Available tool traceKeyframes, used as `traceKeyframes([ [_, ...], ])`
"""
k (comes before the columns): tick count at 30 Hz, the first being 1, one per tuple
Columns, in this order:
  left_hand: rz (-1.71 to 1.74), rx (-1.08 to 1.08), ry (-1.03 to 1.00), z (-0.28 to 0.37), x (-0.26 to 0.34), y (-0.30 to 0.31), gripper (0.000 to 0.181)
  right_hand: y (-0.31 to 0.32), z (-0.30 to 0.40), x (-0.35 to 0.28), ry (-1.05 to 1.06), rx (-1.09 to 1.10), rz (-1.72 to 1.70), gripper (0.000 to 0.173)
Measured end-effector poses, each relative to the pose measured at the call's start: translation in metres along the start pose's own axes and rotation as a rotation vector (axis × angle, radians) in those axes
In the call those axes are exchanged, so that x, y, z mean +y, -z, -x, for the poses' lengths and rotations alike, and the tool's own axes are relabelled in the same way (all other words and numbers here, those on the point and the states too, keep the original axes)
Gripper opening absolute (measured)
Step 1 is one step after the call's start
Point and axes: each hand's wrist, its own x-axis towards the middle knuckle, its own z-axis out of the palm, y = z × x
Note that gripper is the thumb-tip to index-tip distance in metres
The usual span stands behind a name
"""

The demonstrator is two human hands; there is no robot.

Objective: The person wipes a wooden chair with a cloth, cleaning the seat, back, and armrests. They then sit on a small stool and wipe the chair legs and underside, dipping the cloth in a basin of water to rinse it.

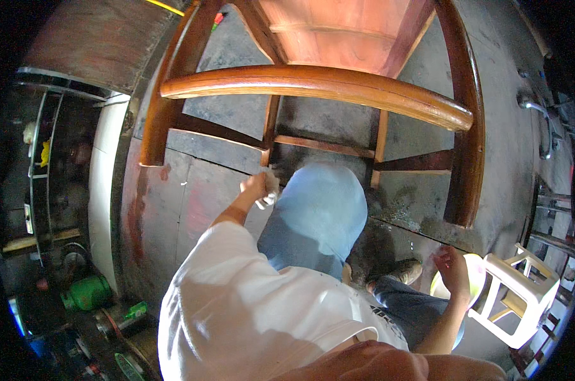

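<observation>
A varnished wooden chair frame (316, 85) stands before me, its thick curved rail crossing the upper view and a reddish panel behind it. Low at the frame's left inner side, my left hand (256, 187) is closed around a crumpled whitish cloth (269, 195), close to the lower end of a wooden post. My right hand (451, 269) is down at the right, over the near side of a whitish-green bowl (475, 276). Its fingers are partly blurred, and whether they grip the bowl cannot be told.
A white plastic stool (530, 295) lies beside the bowl. My bent knee (325, 200) is between the hands, near the frame. Wet spots mark the grey floor (401, 214) at the right. A green container (87, 293) and dark shelving (39, 176) are at the left.
</observation>
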Motion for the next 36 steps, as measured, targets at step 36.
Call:
traceKeyframes([
  [36,0.238,1.313,-0.88,0.246,0.285,0.338,0.056,0.003,0.002,-0.029,0.147,0.109,0.018,0.031],
])
